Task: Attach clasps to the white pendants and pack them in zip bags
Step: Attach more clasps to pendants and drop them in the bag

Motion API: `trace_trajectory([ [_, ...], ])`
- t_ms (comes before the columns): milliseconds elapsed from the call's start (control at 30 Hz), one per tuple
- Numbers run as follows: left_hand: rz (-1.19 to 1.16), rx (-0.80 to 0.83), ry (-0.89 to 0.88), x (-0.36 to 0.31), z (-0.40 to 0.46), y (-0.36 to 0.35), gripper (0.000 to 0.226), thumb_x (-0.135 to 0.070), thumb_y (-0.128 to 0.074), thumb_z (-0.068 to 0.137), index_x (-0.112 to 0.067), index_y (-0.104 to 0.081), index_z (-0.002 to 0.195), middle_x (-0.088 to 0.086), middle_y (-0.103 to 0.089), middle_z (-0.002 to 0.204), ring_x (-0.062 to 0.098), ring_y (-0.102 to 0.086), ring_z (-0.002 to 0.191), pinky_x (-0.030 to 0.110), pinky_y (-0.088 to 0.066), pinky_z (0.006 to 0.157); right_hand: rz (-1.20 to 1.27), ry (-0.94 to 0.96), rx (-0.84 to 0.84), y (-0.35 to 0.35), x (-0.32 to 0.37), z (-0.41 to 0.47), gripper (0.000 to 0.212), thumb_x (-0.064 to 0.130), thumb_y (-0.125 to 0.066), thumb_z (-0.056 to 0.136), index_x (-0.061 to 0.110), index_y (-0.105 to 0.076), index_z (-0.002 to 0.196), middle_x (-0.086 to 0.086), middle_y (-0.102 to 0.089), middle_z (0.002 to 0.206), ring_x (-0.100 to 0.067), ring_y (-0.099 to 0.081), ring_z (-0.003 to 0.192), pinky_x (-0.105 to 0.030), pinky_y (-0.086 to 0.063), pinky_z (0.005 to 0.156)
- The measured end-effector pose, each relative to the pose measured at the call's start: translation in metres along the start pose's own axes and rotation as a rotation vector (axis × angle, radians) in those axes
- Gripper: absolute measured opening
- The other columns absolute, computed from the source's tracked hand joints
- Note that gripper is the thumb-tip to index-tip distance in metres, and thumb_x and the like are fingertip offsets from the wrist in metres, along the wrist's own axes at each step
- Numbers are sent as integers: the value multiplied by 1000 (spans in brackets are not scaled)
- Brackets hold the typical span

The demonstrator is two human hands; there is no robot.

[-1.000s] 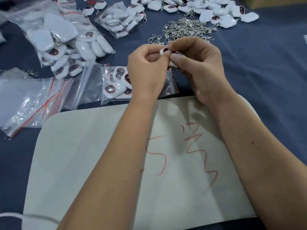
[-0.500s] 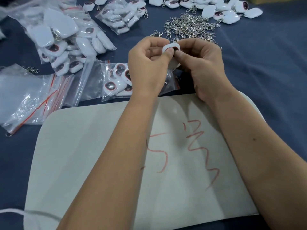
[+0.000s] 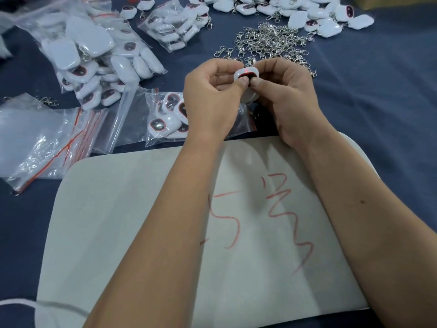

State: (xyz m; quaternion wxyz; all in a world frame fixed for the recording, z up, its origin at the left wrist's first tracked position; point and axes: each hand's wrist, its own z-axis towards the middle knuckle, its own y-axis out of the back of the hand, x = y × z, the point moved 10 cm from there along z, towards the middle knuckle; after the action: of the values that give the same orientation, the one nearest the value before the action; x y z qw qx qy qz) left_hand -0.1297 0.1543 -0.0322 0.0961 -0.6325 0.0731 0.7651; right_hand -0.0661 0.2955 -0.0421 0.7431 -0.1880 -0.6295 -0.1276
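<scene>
Bags [image 3: 165, 27] far left were filled; both hands [image 3: 210, 100] [image 3: 290, 98] pinched one pendant [image 3: 246, 73], clasps [image 3: 272, 41] and loose pendants [image 3: 307, 10] remaining.

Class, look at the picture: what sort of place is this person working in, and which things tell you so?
Probably a small hand-assembly and packing workbench: a heap of metal clasps, loose white pendants in bulk, and filled zip bags on a dark cloth.
</scene>
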Motion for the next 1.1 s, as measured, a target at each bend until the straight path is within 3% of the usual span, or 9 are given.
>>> trace_trajectory([
  [233, -36, -69, 17, 0, 0, 6, 15, 3, -79, 81, -11, -76, 87, 8, -78, 83, 19, -75, 77, 28, -60, 66, -14, 22, 32, -6, 1, -1, 14, 7, -64, 90, 6, -69, 104, -19, -69, 100, -29, -64, 91, -45, -52, 86],
  [300, -75, -75, 6, -2, -1, 7, 13, 4, -77, 82, -5, -75, 91, 10, -78, 85, 17, -74, 76, 26, -59, 65, -32, 32, 38, -8, 1, -1, 18, 7, -65, 92, 2, -68, 108, -19, -69, 101, -28, -64, 92, -46, -53, 87],
  [433, -47, -104, -25, -6, -1, 11, 12, 4, -77, 81, -4, -75, 90, 7, -77, 83, 14, -73, 74, 25, -58, 66, -107, 70, 49, -10, 3, -2, 18, 4, -69, 94, -1, -69, 111, -13, -72, 99, -20, -67, 88, -35, -56, 84],
  [633, -2, -136, -56, -11, -7, 12, 11, 1, -77, 84, -2, -74, 94, 6, -76, 87, 12, -70, 75, 25, -58, 71, -150, 110, 46, -10, 8, -2, 14, 9, -74, 94, 7, -73, 108, -11, -77, 99, -20, -73, 89, -32, -57, 82],
  [733, 208, -186, -176, -27, -20, 10, 11, -6, -74, 87, -8, -73, 98, 4, -71, 94, 13, -67, 83, 22, -52, 74, -165, 106, 36, -8, 7, -4, 18, 10, -74, 95, 3, -73, 112, -15, -78, 103, -30, -76, 97, -40, -60, 84],
  [800, 401, -210, -320, -44, -31, 3, 12, -9, -71, 90, -7, -70, 102, 7, -64, 100, 20, -64, 89, 30, -50, 81, -170, 91, -29, 1, 5, -2, 20, 11, -71, 97, 2, -72, 115, -16, -78, 103, -37, -75, 101, -51, -61, 90],
  [900, 537, -137, -422, -56, -42, -16, 6, -2, -66, 87, -3, -65, 94, 10, -61, 96, 26, -59, 82, 37, -47, 75, -52, 33, -165, 19, -1, 0, 22, 10, -71, 97, 0, -71, 117, -22, -76, 106, -40, -72, 97, -61, -55, 94],
  [1000, 693, -60, -432, -55, -44, -27, 7, -2, -62, 85, -5, -61, 91, 9, -61, 95, 29, -57, 83, 36, -41, 69, 4, 1, -265, 31, -4, 3, 18, 6, -70, 93, 4, -72, 111, -21, -76, 102, -30, -66, 89, -62, -54, 93],
  [1100, 879, -29, -371, -46, -42, -30, 19, -19, -69, 86, -13, -60, 101, 5, -60, 103, 29, -58, 93, 37, -42, 70, -7, 20, -319, 38, -3, 3, 17, 4, -68, 93, 4, -73, 110, -14, -77, 95, -23, -67, 84, -48, -59, 84],
])
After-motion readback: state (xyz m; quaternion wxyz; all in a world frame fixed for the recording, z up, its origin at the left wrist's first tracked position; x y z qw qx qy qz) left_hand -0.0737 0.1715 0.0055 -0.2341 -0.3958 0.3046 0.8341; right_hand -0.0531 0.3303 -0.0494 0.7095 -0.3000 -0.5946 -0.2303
